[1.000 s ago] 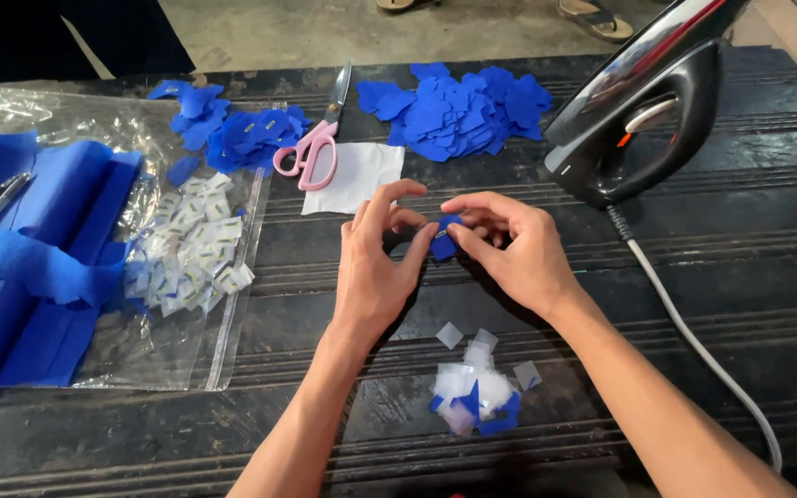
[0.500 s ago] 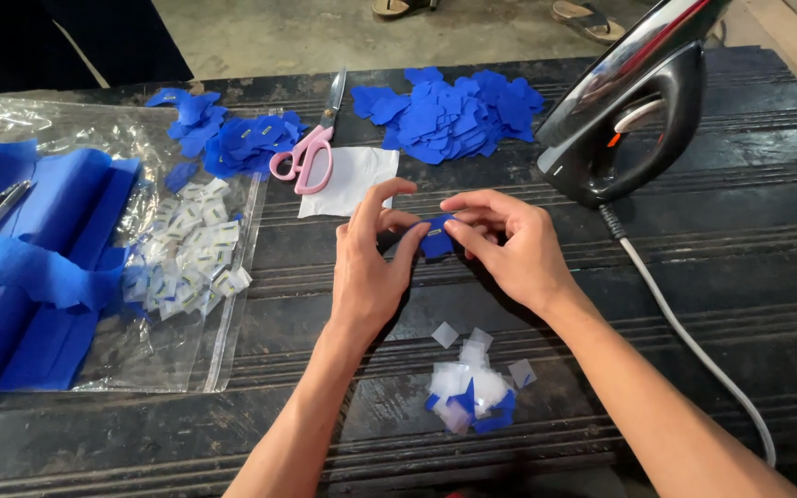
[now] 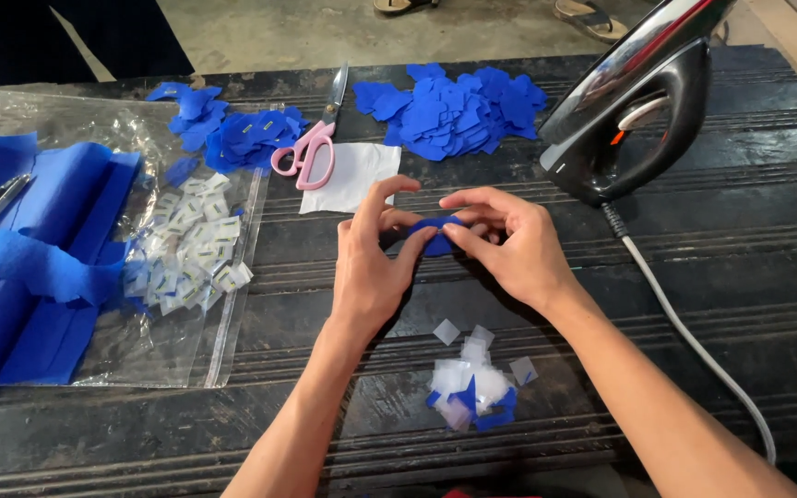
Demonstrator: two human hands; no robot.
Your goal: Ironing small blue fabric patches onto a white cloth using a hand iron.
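Observation:
My left hand [image 3: 368, 263] and my right hand [image 3: 512, 246] meet over the middle of the dark ridged table [image 3: 749, 212]. Between their fingertips they pinch one small blue fabric piece [image 3: 436, 238], held just above the table. Below the hands lies a little heap of white and blue scraps [image 3: 474, 383]. A white square of paper or cloth [image 3: 353, 175] lies just beyond the hands, beside pink-handled scissors [image 3: 311, 148].
A black and silver iron [image 3: 634, 111] stands at the right, its grey cord [image 3: 694, 341] running toward me. Blue cut pieces are piled at the back centre [image 3: 454, 111] and back left [image 3: 237, 136]. A clear plastic bag [image 3: 186, 314] with small white tags [image 3: 188, 249] and folded blue cloth [image 3: 25, 267] lie left.
My hands have stayed together on the blue piece, the fingers shifting slightly as they work it. The view has drifted a little; nothing else on the table moved.

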